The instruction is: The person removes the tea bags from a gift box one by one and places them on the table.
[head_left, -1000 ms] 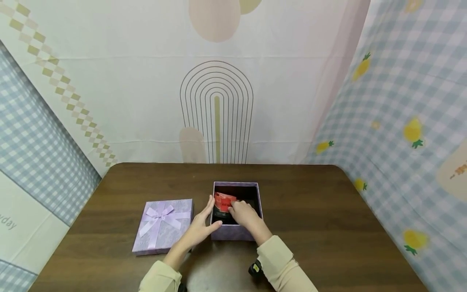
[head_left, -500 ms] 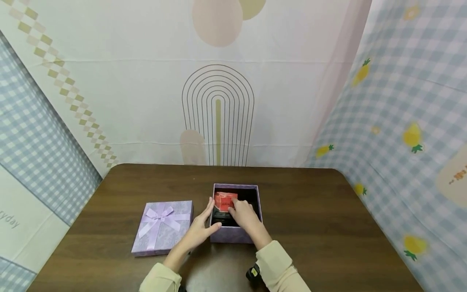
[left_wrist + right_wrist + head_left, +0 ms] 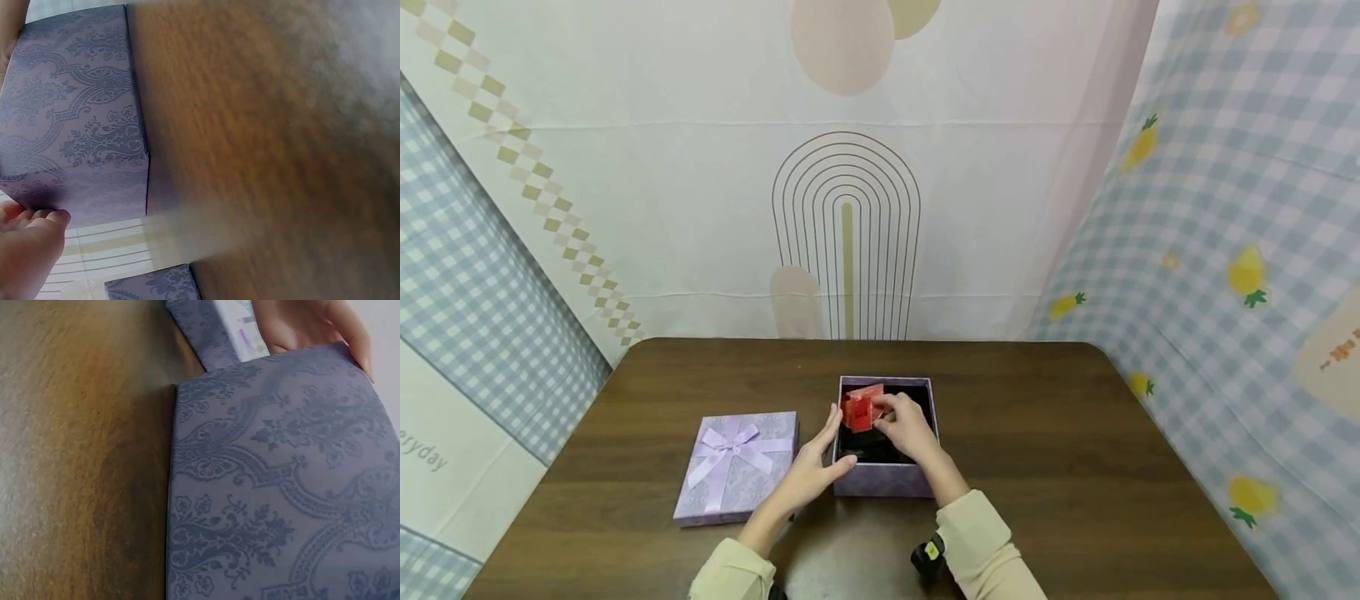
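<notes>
An open lilac patterned gift box (image 3: 880, 481) with a dark inside stands on the brown wooden table (image 3: 1075, 467). My right hand (image 3: 904, 423) reaches into it and pinches a small red packet (image 3: 859, 408), held up near the box's left rim. My left hand (image 3: 817, 467) rests with straight fingers against the box's left wall, thumb at its front corner. The left wrist view shows the box wall (image 3: 75, 119) and my left fingertips (image 3: 37, 225) at its edge. The right wrist view is filled by the box wall (image 3: 281, 487); the right hand itself is hidden there.
The box's lid (image 3: 735, 462), lilac with a ribbon bow, lies flat on the table left of the box, close to my left hand. Patterned cloth hangs behind and on both sides of the table. A small black device (image 3: 927, 557) sits under my right sleeve.
My right hand has lifted the red packet up and slightly back inside the box, from low on the dark lining to near the rim. The left hand stays against the box.
</notes>
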Available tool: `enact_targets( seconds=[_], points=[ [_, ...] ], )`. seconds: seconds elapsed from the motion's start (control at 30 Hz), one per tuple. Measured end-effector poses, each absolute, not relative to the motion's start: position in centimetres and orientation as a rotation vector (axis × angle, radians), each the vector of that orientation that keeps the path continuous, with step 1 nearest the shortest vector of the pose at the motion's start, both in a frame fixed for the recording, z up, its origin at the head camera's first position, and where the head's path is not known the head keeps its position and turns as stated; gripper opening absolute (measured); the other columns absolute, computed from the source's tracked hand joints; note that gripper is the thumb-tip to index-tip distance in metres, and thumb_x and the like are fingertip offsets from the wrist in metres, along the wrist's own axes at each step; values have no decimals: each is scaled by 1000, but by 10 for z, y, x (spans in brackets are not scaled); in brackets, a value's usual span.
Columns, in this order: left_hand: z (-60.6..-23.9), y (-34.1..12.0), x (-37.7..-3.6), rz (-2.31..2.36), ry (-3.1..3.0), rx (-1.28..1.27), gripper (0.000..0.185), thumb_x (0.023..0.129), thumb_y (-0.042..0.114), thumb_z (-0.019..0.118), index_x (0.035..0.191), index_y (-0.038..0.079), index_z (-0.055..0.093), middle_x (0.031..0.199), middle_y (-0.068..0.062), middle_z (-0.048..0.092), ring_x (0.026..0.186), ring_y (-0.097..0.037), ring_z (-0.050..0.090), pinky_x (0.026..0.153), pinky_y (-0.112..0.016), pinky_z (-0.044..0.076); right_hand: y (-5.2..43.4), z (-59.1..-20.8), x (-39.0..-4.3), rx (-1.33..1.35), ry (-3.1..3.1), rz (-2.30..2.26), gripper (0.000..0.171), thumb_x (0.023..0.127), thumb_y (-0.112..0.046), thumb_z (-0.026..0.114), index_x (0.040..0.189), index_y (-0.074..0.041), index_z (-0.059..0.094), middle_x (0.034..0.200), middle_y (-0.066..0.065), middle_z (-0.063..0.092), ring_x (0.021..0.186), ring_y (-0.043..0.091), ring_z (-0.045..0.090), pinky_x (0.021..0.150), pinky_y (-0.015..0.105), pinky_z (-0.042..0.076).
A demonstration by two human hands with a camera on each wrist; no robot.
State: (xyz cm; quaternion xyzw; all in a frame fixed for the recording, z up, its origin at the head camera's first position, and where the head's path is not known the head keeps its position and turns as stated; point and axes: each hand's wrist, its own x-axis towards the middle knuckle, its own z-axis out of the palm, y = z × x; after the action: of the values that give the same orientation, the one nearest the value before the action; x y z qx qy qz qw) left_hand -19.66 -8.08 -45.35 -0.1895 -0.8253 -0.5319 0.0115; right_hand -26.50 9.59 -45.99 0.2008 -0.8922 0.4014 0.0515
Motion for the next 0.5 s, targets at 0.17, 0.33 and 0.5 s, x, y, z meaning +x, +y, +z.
enact_targets(
  seconds=[0.17,0.33,0.5],
  points=[
    [-456,-82,-198,-1643,-2564,-607,68,81,-1,62,137,-13,25,145,-26,15,132,-37,22,105,-52,19,97,-459,-265,751,-2694,1397,30,81,-1,62,111,4,61,95,13,60,81,23,60,71,27,50],
    [-479,-85,-209,-1611,-2551,-605,70,81,4,64,139,-7,27,147,-22,17,133,-34,23,105,-50,21,97,-459,-264,974,-2768,1363,32,90,-9,55,120,2,56,113,17,60,92,25,59,80,34,49],
    [-488,-87,-213,-1626,-2532,-638,71,83,10,65,140,-5,27,148,-21,16,134,-32,22,105,-49,19,95,-460,-264,1027,-2785,1198,29,93,-12,50,117,2,58,111,15,62,95,24,60,83,37,48]
  ],
)
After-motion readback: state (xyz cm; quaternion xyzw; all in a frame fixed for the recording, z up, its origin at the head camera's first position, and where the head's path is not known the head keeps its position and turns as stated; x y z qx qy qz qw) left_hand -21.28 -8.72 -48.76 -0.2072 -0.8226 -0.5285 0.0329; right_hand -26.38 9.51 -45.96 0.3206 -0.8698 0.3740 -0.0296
